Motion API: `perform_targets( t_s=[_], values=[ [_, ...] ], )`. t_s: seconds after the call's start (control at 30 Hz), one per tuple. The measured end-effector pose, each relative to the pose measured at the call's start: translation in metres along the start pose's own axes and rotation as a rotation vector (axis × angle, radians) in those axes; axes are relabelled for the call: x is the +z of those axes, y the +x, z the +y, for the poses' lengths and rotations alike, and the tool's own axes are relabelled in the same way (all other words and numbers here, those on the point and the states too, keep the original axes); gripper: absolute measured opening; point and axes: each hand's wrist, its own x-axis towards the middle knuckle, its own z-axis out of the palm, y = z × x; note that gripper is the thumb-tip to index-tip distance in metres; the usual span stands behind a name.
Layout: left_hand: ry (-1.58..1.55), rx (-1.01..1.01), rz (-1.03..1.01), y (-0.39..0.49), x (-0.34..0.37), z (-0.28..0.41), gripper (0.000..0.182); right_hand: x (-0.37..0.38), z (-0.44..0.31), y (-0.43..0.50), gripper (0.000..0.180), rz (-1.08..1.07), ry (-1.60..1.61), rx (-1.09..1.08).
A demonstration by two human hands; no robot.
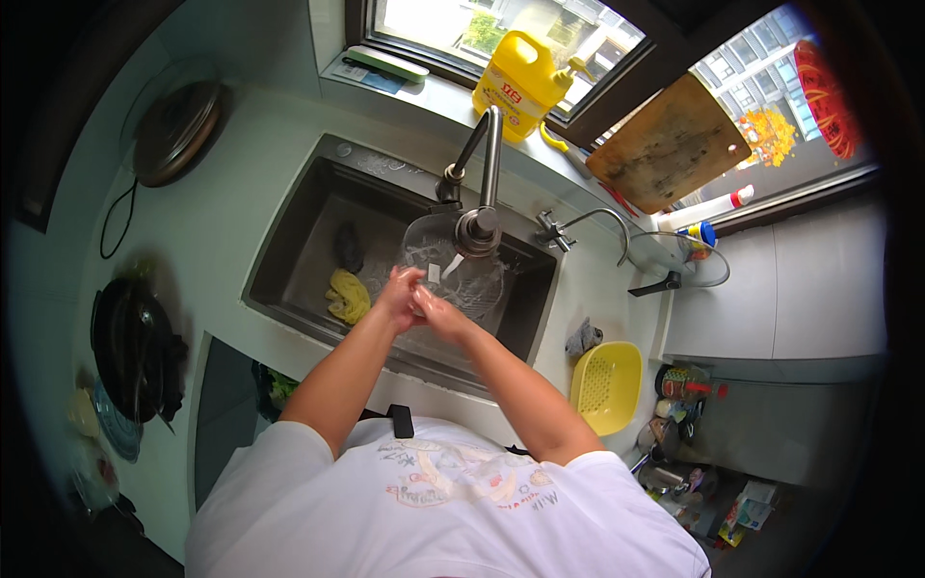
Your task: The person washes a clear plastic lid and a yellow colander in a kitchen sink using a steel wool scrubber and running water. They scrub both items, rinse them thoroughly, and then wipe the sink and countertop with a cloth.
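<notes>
My left hand (pixel 401 292) and my right hand (pixel 433 309) meet over the dark kitchen sink (pixel 289 238), wet and touching each other, with no object visible between them. Just beyond them, the tall faucet (pixel 491 159) arches over the basin, its head (pixel 477 230) above a clear, wet item (pixel 470 289), perhaps a glass or plastic lid. A yellow cloth (pixel 348 296) lies crumpled in the basin to the left of my hands, and a dark cloth or scrubber (pixel 348 247) is behind it. How my fingers overlap is partly hidden.
A yellow basket (pixel 607 388) and a grey rag (pixel 584 337) sit right of the sink. A small curved tap (pixel 555 231) stands by its right edge, near a glass lid (pixel 704 256). Along the sill are a yellow pump jug (pixel 517 90) and cutting board (pixel 668 148). A wok (pixel 137 347) is at left.
</notes>
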Motion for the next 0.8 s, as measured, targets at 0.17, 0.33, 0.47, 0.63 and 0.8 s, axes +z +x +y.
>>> perform_targets(
  t_s=[0.17, 0.33, 0.47, 0.63, 0.8],
  values=[
    [-0.1, 0.012, 0.129, -0.007, -0.028, -0.02, 0.089, -0.051, 0.005, -0.044, 0.057, -0.228, -1.11, 0.153],
    [-0.082, -0.061, -0.034, -0.017, -0.049, -0.027, 0.072, -0.095, 0.005, -0.063, 0.045, 0.282, -1.334, 0.022],
    [-0.227, -0.355, -0.23, -0.018, -0.066, -0.028, 0.058, -0.104, 0.014, -0.073, 0.034, 0.673, -0.889, -0.228],
    [-0.076, -0.43, -0.125, -0.016, -0.055, -0.052, 0.068, -0.11, 0.034, -0.088, 0.034, 0.828, -0.332, -0.139],
    [0.024, -0.087, -0.062, -0.036, -0.055, -0.06, 0.104, -0.109, 0.063, -0.115, 0.034, 0.85, -0.184, -0.054]
  ],
)
